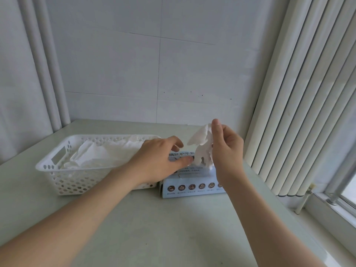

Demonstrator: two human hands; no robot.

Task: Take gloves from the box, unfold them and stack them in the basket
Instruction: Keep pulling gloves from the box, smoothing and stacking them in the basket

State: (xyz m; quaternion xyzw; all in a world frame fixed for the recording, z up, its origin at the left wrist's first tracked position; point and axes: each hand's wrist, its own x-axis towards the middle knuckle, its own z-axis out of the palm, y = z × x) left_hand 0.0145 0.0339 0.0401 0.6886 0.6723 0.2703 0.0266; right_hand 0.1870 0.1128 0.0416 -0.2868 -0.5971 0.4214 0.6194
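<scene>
Pinching: your right hand (227, 151) has its fingers (231, 134) closed on a crumpled white glove (201, 149), held just above the box (192, 186).
Left hand (159, 160): it rests on the box top, thumb laid flat along the lid, fingers loosely bent and grasping nothing.
Box: lies towards the far edge of the bench (154, 228), on the right side, its left end just beside the basket (50, 170).
Basket: white and perforated, near the bench's far left corner; flattened gloves (100, 153) lie piled inside it.
Blinds (289, 93): hang past the bench's right edge.
</scene>
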